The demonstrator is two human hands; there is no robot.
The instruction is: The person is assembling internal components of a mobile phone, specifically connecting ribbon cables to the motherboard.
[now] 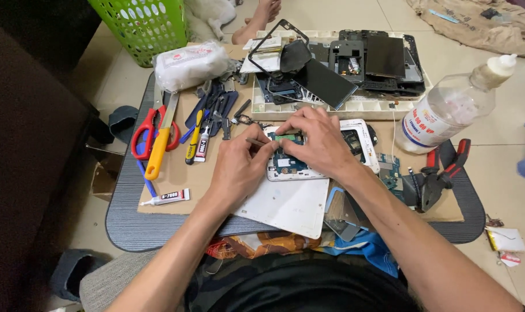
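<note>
I am looking down at an opened white smartphone with its blue circuit board exposed [291,159], which is lying at the centre of a brown cardboard sheet [181,170] on a grey ribbed mat [129,225]. My left hand [239,167] is sitting at 9 o'clock of the phone, its fingers pinched together on a thin metal pointed tool [255,141] whose tip is reaching toward the top edge of the board. My right hand [320,141] is pressing down over the phone from 1 o'clock, fingers curled and resting on the board and frame; whether they are actually gripping anything small I cannot tell.

A flat white back cover [288,208] is lying just at 6 o'clock of the phone, partly under my left wrist. At 9 o'clock, well apart, red-handled scissors [150,136] and a yellow-handled utility knife [161,144] are lying side by side, with a small white glue tube [165,198] nearer 8 o'clock. At 12 o'clock a white compartment tray [355,107] is holding dark phone screens and frames. At 3 o'clock a clear plastic squeeze bottle with a white nozzle [453,110] is lying tilted, and red-and-black pliers [441,173] are resting below it. A green plastic mesh basket [144,26] is standing at 11 o'clock, beyond the mat.
</note>
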